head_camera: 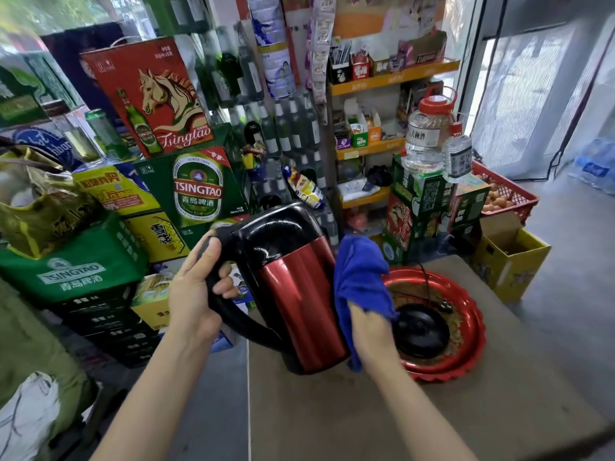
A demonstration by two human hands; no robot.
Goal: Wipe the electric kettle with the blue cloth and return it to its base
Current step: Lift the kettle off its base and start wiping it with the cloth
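The electric kettle (pixel 296 294), red-bodied with a black lid and handle, hangs tilted above the table's left edge. My left hand (pixel 193 291) is wrapped around its black handle. My right hand (pixel 369 331) presses the blue cloth (pixel 357 277) against the kettle's right side. The black round base (pixel 421 334) lies to the right in a red tray (pixel 466 357), its cord running back over the tray rim. The kettle's far side is hidden.
A brown table (pixel 399 420) is under the kettle and tray. Stacked beer cartons (pixel 196 191) crowd the left and back. Shelves of small goods (pixel 372 144), large water jugs (pixel 427 138), a yellow box (pixel 509 257) and a red egg crate (pixel 506 194) stand behind and right.
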